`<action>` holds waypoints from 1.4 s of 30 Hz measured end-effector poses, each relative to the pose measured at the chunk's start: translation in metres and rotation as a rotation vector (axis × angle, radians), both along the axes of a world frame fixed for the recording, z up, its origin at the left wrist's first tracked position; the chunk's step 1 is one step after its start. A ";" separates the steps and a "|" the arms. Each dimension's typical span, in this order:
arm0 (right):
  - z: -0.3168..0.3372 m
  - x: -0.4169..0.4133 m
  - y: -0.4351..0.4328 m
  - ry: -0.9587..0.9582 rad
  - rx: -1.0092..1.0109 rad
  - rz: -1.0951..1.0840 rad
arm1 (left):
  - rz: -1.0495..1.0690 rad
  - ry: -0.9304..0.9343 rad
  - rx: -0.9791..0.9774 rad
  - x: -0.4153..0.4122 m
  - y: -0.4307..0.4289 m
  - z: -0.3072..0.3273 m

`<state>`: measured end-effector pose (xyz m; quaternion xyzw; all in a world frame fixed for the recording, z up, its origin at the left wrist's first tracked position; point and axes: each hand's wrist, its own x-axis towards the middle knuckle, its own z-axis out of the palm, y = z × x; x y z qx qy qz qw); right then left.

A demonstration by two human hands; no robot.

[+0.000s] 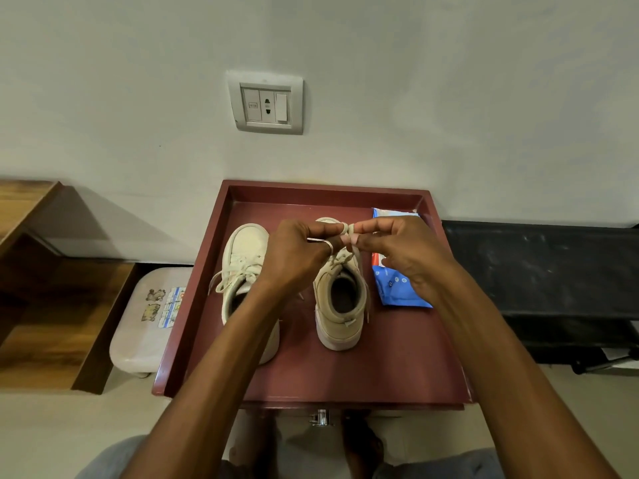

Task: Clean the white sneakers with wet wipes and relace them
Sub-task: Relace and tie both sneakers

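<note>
Left hand [297, 259], right hand [406, 252]: fingertips of both pinch the cream lace [347, 229], held just above the beige sneaker [342, 305]. Second sneaker [243, 248] to its left, laces loose. Blue wet-wipes pack [397, 288] to its right. All on maroon tray table [397, 361].

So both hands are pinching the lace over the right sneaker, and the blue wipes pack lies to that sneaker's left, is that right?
No: the head view shows the blue wipes pack lying to the right of the right sneaker. The left hand and right hand do pinch its lace.
</note>
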<state>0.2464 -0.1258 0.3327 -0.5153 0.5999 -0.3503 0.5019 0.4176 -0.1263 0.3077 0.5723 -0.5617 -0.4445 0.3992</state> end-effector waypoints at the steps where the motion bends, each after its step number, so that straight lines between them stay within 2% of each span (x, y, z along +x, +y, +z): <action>1: 0.001 0.000 0.000 0.003 -0.001 0.003 | -0.015 -0.004 0.004 0.000 0.000 0.000; 7: 0.001 0.002 -0.001 0.024 0.008 0.009 | -0.070 -0.073 -0.028 0.001 0.000 0.001; 12: -0.003 0.002 -0.004 0.066 0.018 -0.022 | -0.048 -0.013 -0.009 0.000 -0.001 0.002; 20: -0.006 0.001 -0.005 0.060 0.011 0.043 | -0.066 -0.041 -0.023 0.000 -0.001 0.002; 26: 0.000 0.000 -0.003 0.062 0.025 0.162 | -0.004 -0.152 -0.010 0.003 -0.003 -0.001; 30: 0.000 0.000 -0.002 0.046 0.011 0.157 | -0.078 -0.117 0.016 0.007 -0.005 -0.001; 35: -0.006 0.004 -0.004 0.052 -0.013 0.091 | -0.091 -0.163 -0.098 0.002 -0.005 0.000; 38: -0.007 0.006 -0.004 0.057 -0.009 0.090 | -0.117 -0.251 -0.207 0.004 -0.006 0.000; 42: -0.010 0.008 -0.005 0.168 0.006 0.089 | -0.208 -0.407 -0.430 0.007 -0.009 -0.005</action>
